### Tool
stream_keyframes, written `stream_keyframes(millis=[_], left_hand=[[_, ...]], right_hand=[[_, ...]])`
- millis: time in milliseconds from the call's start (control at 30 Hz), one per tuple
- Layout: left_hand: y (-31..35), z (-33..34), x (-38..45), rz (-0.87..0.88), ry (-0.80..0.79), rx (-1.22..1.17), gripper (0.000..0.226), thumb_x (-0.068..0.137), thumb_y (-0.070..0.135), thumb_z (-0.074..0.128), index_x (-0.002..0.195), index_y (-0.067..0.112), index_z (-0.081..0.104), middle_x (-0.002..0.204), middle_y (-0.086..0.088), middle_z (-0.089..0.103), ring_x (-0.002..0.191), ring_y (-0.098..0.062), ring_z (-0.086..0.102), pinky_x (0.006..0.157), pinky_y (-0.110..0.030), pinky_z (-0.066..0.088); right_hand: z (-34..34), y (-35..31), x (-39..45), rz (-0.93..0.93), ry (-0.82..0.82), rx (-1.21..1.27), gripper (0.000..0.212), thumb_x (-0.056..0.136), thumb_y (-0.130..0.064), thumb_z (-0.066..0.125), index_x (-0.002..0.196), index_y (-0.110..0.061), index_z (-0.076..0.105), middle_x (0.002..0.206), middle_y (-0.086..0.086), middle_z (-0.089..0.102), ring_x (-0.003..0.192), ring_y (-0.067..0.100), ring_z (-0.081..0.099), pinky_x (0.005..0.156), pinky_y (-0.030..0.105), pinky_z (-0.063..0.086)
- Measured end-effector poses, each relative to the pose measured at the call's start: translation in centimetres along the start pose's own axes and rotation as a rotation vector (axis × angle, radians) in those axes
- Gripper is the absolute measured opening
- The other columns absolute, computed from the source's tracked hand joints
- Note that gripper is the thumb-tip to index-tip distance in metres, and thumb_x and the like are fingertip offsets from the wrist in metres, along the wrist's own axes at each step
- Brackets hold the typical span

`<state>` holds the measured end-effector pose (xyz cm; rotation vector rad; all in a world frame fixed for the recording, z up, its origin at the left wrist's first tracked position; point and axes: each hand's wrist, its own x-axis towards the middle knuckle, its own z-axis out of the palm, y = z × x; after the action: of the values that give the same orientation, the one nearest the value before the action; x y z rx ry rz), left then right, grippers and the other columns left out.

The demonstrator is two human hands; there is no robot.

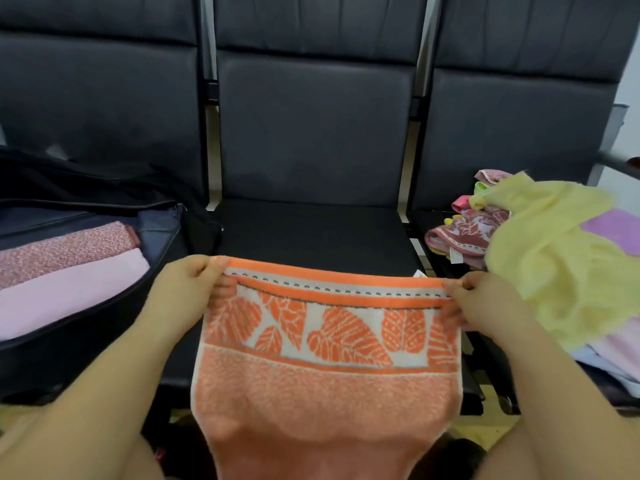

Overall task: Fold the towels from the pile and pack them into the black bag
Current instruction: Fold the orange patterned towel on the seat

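Left hand (188, 289), right hand (481, 299) — both pinching

Orange towel (325, 368): nubby terry cloth. Seats (313, 133): smooth matt black leatherette. Black bag (162, 230): matt woven fabric.

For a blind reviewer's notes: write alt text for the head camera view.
Two hands, the left hand and the right hand, pinch the top corners of an orange leaf-patterned towel held up before a row of black seats. On the left an open black bag holds two folded pink towels; on the right lies a pile of unfolded towels.
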<state>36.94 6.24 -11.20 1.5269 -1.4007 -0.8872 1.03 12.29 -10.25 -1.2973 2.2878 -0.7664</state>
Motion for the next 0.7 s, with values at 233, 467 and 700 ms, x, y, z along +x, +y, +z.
stream_keyframes(millis=[233, 467, 700], left_hand=[[-3.0, 7.1, -0.5, 0.040, -0.248, 0.725, 0.073, 0.095, 0.049, 0.045, 0.153, 0.026, 0.007, 0.155, -0.014, 0.020, 0.139, -0.029, 0.030, 0.109, -0.036, 0.027], [-4.6, 8.8, 0.7, -0.005, -0.350, 1.077, 0.078, 0.091, 0.069, 0.013, 0.150, 0.027, -0.017, 0.156, -0.014, -0.026, 0.144, -0.032, -0.022, 0.117, -0.048, -0.012], [-4.0, 10.7, 4.2, -0.017, -0.303, 1.065, 0.078, 0.091, 0.069, 0.011, 0.151, 0.028, -0.016, 0.156, -0.016, -0.022, 0.144, -0.034, -0.019, 0.117, -0.048, -0.011]], right_hand=[[6.3, -2.6, -1.5, -0.081, -0.105, 0.014, 0.074, 0.094, -0.036, 0.056, 0.150, -0.010, 0.015, 0.147, 0.012, 0.037, 0.130, 0.030, 0.043, 0.098, 0.032, 0.036], [12.0, -2.3, -0.1, -0.086, -0.248, -0.510, 0.084, 0.093, -0.069, 0.021, 0.152, -0.021, -0.013, 0.159, 0.007, -0.018, 0.144, 0.039, -0.018, 0.113, 0.057, -0.009], [12.0, -1.8, 4.6, -0.263, -0.206, -0.502, 0.103, 0.069, -0.086, -0.002, 0.154, -0.028, -0.003, 0.161, -0.001, -0.011, 0.146, 0.028, -0.018, 0.114, 0.051, -0.013]])
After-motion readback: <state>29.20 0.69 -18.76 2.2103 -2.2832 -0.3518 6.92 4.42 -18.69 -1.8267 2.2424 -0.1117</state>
